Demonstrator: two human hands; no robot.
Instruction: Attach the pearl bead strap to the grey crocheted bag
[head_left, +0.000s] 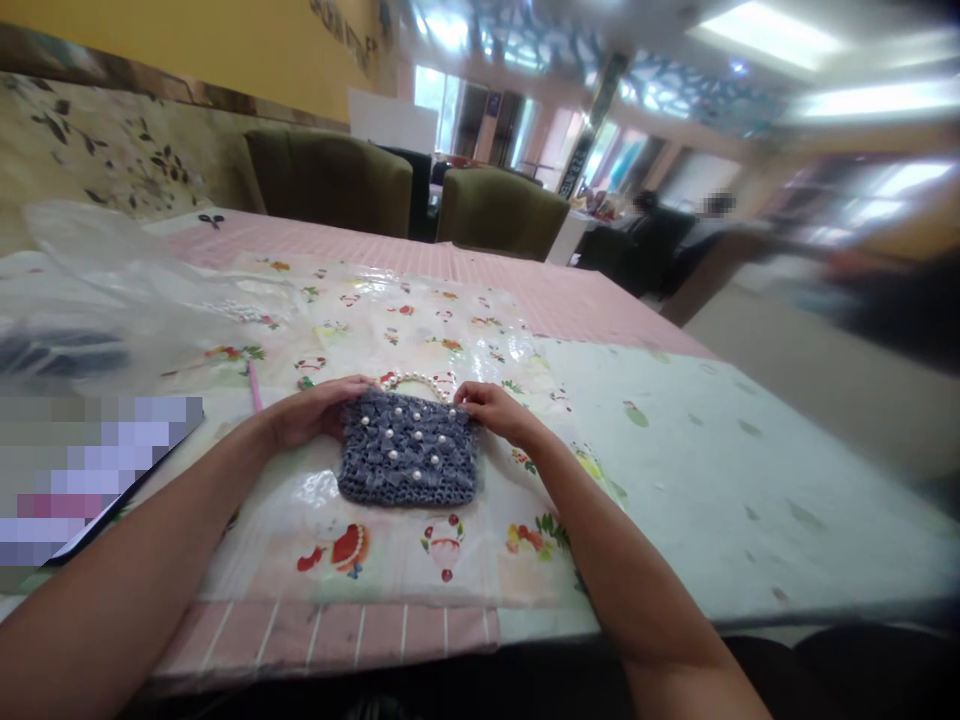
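Observation:
A grey-blue crocheted handbag [409,450] with white pearl beads on its front is in the middle of the head view, over the table. Its beaded pearl handle [427,380] arches up behind the top edge. My left hand [326,408] grips the bag's upper left side, its fingertips at the top corner and part of the hand behind the bag. At the upper right corner, my right hand [491,408] pinches the edge between thumb and fingers.
A pink crochet hook or pen [254,386] lies left of the bag. Clear plastic bags [150,290], one with dark yarn-like material, spread at the left. Black scissors [211,220] rest at the far left. Green chairs [330,185] stand behind the table; people sit farther back.

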